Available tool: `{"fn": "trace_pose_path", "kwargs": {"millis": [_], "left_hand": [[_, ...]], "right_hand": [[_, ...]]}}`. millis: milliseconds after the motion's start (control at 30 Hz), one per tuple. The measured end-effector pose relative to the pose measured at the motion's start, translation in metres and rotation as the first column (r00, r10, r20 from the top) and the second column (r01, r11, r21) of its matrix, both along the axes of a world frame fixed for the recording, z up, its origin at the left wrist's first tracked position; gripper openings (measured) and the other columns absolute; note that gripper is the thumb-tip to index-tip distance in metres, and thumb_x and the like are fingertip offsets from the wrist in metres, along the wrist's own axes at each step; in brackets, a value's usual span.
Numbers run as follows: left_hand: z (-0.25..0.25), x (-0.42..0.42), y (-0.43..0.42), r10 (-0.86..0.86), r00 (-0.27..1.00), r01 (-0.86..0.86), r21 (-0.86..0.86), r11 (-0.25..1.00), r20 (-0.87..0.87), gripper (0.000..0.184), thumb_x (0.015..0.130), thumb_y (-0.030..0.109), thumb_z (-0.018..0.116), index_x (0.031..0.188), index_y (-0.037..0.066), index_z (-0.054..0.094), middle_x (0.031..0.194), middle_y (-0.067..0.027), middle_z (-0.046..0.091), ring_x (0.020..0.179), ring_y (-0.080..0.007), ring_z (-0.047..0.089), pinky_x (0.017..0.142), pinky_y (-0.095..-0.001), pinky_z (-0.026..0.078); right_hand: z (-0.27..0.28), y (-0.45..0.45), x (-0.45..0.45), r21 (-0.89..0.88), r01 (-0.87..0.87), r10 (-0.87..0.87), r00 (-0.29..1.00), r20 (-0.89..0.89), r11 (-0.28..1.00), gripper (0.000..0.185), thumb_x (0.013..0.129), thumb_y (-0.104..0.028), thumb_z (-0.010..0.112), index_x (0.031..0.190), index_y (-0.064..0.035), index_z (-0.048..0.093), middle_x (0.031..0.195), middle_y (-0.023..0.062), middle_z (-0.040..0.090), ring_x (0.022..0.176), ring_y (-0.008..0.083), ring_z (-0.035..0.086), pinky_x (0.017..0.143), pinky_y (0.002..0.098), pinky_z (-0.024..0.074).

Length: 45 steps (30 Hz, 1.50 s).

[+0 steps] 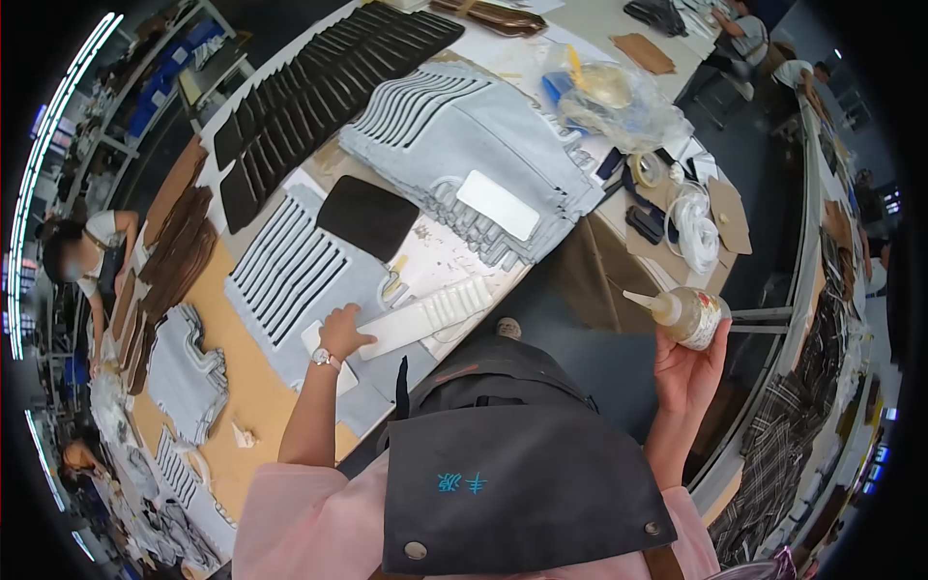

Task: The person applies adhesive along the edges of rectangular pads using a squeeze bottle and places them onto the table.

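Observation:
My right hand (684, 375) is raised off the right side of the table, its fingers wrapped around a squeeze bottle with a pointed nozzle (698, 321). The bottle is tilted, nozzle toward the upper left, and holds something yellowish. My left hand (342, 333) lies with fingers apart at the left end of a long white strip (416, 324). Under that strip and hand is a light grey fabric piece with rows of dark slots (290, 261). A black rounded panel (368, 218) rests at the slotted piece's upper right edge.
Stacked grey pieces (454, 121) bear a white rectangular plate (498, 205). Dark slatted pieces (319, 97) lie at the back. A plastic bag (614, 97) and a white cord coil (694, 237) are at the right. A co-worker (92, 246) is at the left.

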<state>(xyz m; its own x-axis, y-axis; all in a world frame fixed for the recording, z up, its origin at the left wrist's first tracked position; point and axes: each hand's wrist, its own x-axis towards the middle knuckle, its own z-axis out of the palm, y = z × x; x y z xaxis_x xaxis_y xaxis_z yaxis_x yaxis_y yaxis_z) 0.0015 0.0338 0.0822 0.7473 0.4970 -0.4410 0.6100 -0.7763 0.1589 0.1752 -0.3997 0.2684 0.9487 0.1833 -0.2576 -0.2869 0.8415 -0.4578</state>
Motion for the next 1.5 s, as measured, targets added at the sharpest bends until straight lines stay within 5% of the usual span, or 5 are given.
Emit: {"fn": "trace_pose_path", "kwargs": {"millis": [433, 833, 1000, 1167, 1500], "left_hand": [[-0.046, -0.067, -0.021, 0.3, 0.771, -0.428, 0.108, 0.897, 0.562, 0.078, 0.058, 0.029, 0.077, 0.122, 0.003, 0.041, 0.118, -0.0174, 0.046, 0.111, -0.033, 0.043, 0.095, -0.0446, 0.032], [-0.075, -0.147, 0.043, 0.606, 0.783, -0.583, -0.177, 0.793, 0.14, 0.044, 0.062, 0.024, 0.074, 0.091, 0.0, 0.052, 0.077, -0.0127, 0.061, 0.066, -0.0281, 0.059, 0.061, -0.036, 0.048], [0.043, -0.11, 0.02, 0.94, 0.335, -0.007, -0.998, -0.063, -0.062, 0.014, 0.081, 0.012, 0.06, 0.092, 0.006, 0.054, 0.082, -0.0024, 0.061, 0.063, -0.0126, 0.058, 0.057, -0.0282, 0.05], [0.148, -0.032, -0.06, 0.871, 0.427, 0.713, -0.503, -0.489, -0.241, 0.024, 0.086, 0.011, 0.053, 0.11, 0.008, 0.051, 0.096, -0.002, 0.062, 0.09, -0.015, 0.06, 0.075, -0.0266, 0.051], [0.238, 0.028, -0.136, 0.94, 0.273, 0.567, -0.824, 0.014, 0.204, 0.025, 0.087, 0.005, 0.048, 0.113, 0.005, 0.046, 0.107, -0.0068, 0.056, 0.101, -0.0181, 0.054, 0.088, -0.0342, 0.045]], "right_hand": [[0.007, 0.059, -0.013, -0.053, -0.204, 0.205, 0.979, 0.003, 0.977, 0.042, 0.089, -0.035, 0.046, 0.119, -0.0058, 0.04, 0.118, 0.0147, 0.049, 0.108, 0.0292, 0.051, 0.086, 0.0482, 0.0476], [0.006, 0.063, -0.021, -0.053, -0.253, 0.255, 0.966, 0.042, 0.966, 0.045, 0.088, -0.036, 0.048, 0.118, -0.0036, 0.042, 0.117, 0.0154, 0.05, 0.107, 0.0291, 0.052, 0.085, 0.0461, 0.0483], [0.009, 0.056, -0.021, -0.04, -0.26, 0.263, 0.961, 0.085, 0.965, 0.046, 0.089, -0.037, 0.045, 0.122, -0.0058, 0.039, 0.12, 0.0149, 0.048, 0.11, 0.03, 0.05, 0.086, 0.0474, 0.0471], [0.022, 0.063, -0.032, -0.016, -0.291, 0.289, 0.936, 0.202, 0.956, 0.051, 0.087, -0.041, 0.048, 0.124, -0.0074, 0.038, 0.121, 0.0105, 0.049, 0.111, 0.027, 0.049, 0.089, 0.0447, 0.0436], [0.063, 0.07, -0.068, -0.402, 0.255, 0.077, 0.757, 0.649, 0.88, 0.094, 0.068, -0.062, 0.058, 0.13, -0.0016, 0.022, 0.124, 0.0179, 0.042, 0.116, 0.0279, 0.043, 0.1, 0.0459, 0.0336]]}}
